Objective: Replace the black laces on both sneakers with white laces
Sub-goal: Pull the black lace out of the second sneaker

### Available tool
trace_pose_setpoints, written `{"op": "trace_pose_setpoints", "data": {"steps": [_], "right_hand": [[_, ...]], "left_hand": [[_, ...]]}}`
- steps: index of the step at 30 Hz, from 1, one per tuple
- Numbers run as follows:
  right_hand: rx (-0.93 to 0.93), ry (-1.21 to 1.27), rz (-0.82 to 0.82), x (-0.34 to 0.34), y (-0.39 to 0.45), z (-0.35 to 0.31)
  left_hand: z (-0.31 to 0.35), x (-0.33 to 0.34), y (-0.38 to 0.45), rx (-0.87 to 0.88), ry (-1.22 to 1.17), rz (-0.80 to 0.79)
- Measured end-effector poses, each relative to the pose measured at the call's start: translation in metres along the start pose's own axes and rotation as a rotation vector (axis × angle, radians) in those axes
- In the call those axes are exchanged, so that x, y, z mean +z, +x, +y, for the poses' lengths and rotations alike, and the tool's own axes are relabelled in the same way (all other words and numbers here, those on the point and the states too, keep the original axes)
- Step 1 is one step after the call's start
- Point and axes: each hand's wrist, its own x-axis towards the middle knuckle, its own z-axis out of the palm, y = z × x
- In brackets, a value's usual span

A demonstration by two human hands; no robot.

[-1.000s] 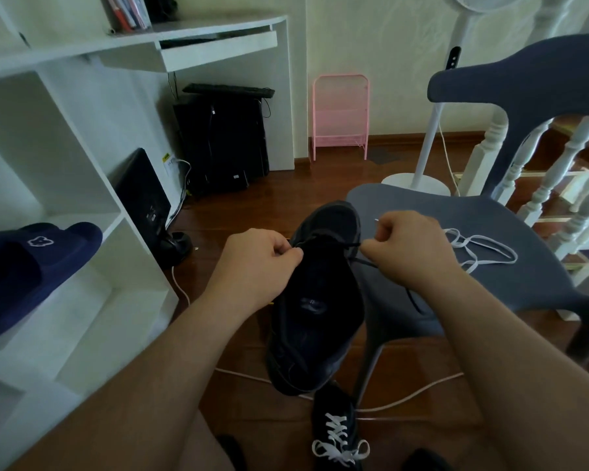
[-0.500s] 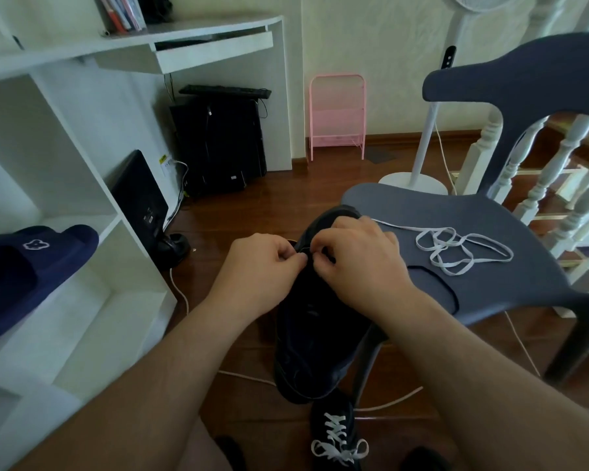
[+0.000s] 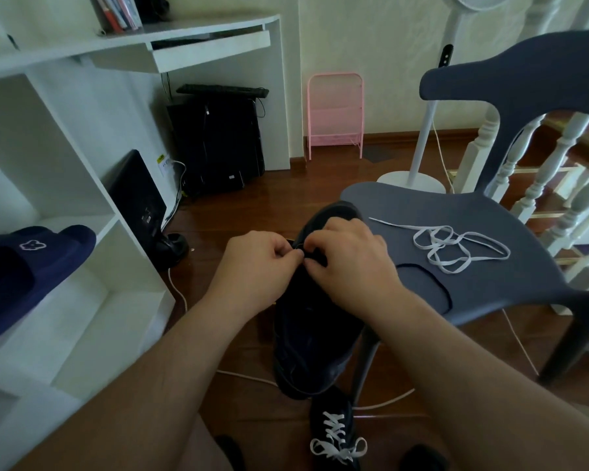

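Observation:
A dark sneaker (image 3: 315, 338) is held up in front of me, toe pointing away and leaning against the front edge of the blue-grey chair (image 3: 483, 287). My left hand (image 3: 255, 266) and my right hand (image 3: 351, 263) meet over its eyelets, fingers curled and pinching the black lace (image 3: 432, 280), which trails in a loop across the chair seat. A loose white lace (image 3: 456, 248) lies coiled on the seat to the right. The second sneaker (image 3: 335, 433), with white laces, stands on the floor below.
A white shelf unit (image 3: 92, 205) with a navy slipper (image 3: 24, 273) fills the left. A white desk, black computer, pink rack (image 3: 335, 113), fan stand (image 3: 412, 180) and stair balusters (image 3: 538, 178) ring the wooden floor. A white cable (image 3: 381, 401) crosses the floor.
My right hand, which had pulled the black lace out to the right, has come back to the eyelets beside the left hand. The view has shifted slightly.

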Motion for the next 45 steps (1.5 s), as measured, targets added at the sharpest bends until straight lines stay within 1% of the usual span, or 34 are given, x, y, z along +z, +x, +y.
{"op": "trace_pose_setpoints", "data": {"steps": [3, 8, 10, 12, 13, 15, 17, 19, 22, 26, 28, 30, 32, 34, 39, 42, 44, 45], "right_hand": [[0.022, 0.003, 0.008, -0.004, 0.004, 0.004], [0.364, 0.04, -0.038, -0.027, 0.013, 0.047], [0.403, 0.101, -0.041, -0.03, 0.012, 0.057], [0.331, 0.196, -0.014, -0.029, 0.011, 0.05], [0.255, 0.223, -0.01, -0.026, 0.009, 0.042], [0.087, 0.204, -0.041, -0.019, 0.006, 0.023], [0.015, 0.13, -0.067, -0.011, 0.003, 0.011], [0.015, 0.072, -0.075, -0.007, 0.002, 0.006], [0.035, 0.066, -0.101, -0.01, 0.005, 0.01], [0.236, 0.058, -0.093, -0.026, 0.011, 0.04], [0.29, 0.053, -0.122, -0.03, 0.009, 0.048], [0.239, 0.076, -0.118, -0.026, 0.007, 0.043], [0.145, 0.087, -0.069, -0.019, 0.006, 0.028], [0.09, 0.063, -0.028, -0.012, 0.004, 0.016], [0.099, -0.072, 0.064, -0.002, 0.004, 0.006], [0.084, -0.136, 0.074, 0.001, 0.005, 0.005], [0.066, -0.116, 0.059, 0.002, 0.005, 0.004], [0.096, -0.068, 0.043, 0.0, 0.006, 0.005]], "left_hand": [[-0.001, -0.001, -0.001, -0.016, 0.001, 0.011], [-0.008, -0.007, 0.0, -0.053, -0.022, 0.001], [-0.009, -0.008, 0.001, -0.058, -0.029, 0.012], [-0.01, -0.009, 0.002, -0.065, -0.043, 0.019], [-0.009, -0.008, 0.002, -0.066, -0.046, 0.018], [-0.006, -0.006, 0.001, -0.057, -0.031, 0.009], [-0.002, -0.003, 0.0, -0.035, -0.002, -0.004], [-0.001, -0.001, 0.0, -0.026, 0.012, -0.012], [-0.005, -0.003, 0.0, -0.043, -0.005, -0.002], [-0.011, -0.008, 0.001, -0.059, -0.019, 0.01], [-0.011, -0.008, 0.001, -0.062, -0.012, 0.011], [-0.009, -0.007, 0.0, -0.077, -0.03, -0.003], [-0.005, -0.005, -0.001, -0.073, -0.03, -0.026], [-0.001, -0.003, -0.002, -0.042, -0.017, -0.038], [0.006, 0.003, -0.004, 0.001, -0.033, -0.035], [0.005, 0.004, -0.004, -0.001, -0.024, -0.044], [0.004, 0.003, -0.004, -0.015, -0.024, -0.05], [0.003, 0.002, -0.003, -0.026, -0.029, -0.041]]}}
